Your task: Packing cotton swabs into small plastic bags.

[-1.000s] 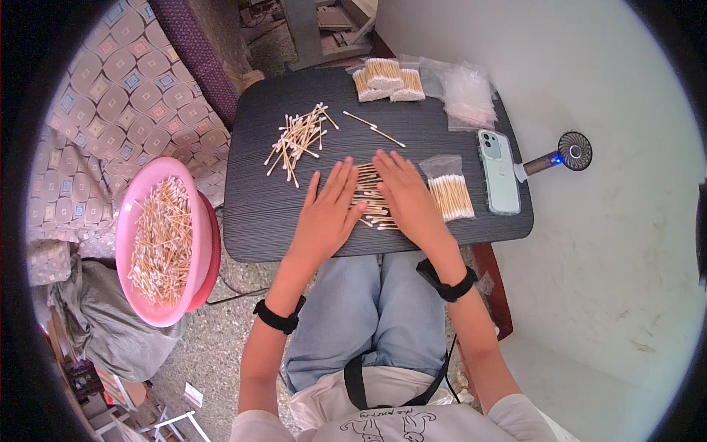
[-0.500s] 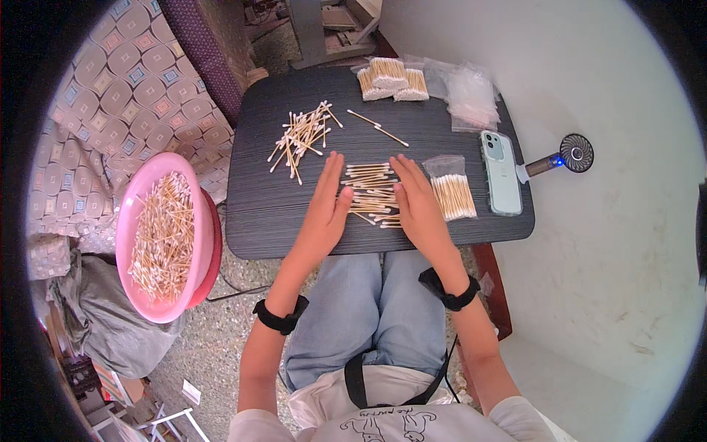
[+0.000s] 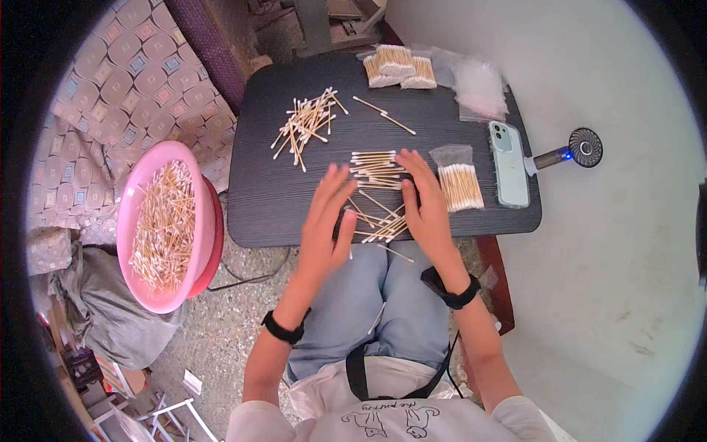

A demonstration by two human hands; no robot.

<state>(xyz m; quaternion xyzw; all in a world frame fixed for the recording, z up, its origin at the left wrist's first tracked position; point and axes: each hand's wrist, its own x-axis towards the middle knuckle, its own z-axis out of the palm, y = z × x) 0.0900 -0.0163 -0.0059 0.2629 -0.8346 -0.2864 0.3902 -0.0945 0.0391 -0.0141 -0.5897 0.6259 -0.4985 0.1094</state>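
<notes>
A rough row of cotton swabs [image 3: 377,169] lies crosswise on the dark table between my hands. Below it, several more swabs [image 3: 386,225] are scattered at odd angles by the near edge, and one loose swab [image 3: 396,253] shows over my lap, past that edge. My left hand [image 3: 328,217] is left of the swabs, fingers spread and slightly smeared by motion. My right hand [image 3: 426,210] has its fingers stretched out along the row's right ends. Neither hand grips anything. Right of my right hand lies a clear bag filled with swabs [image 3: 461,186].
A loose swab heap [image 3: 305,121] lies at the table's far left. Filled bags [image 3: 398,65] are stacked at the back, beside clear plastic bags [image 3: 479,88]. A phone [image 3: 508,166] and small fan [image 3: 585,148] are at right. A pink basin [image 3: 127,221] of swabs stands left.
My left hand has drawn back toward me and away from the row. Several swabs have slid out of line toward the near edge, with some over my lap. The view has shifted slightly.
</notes>
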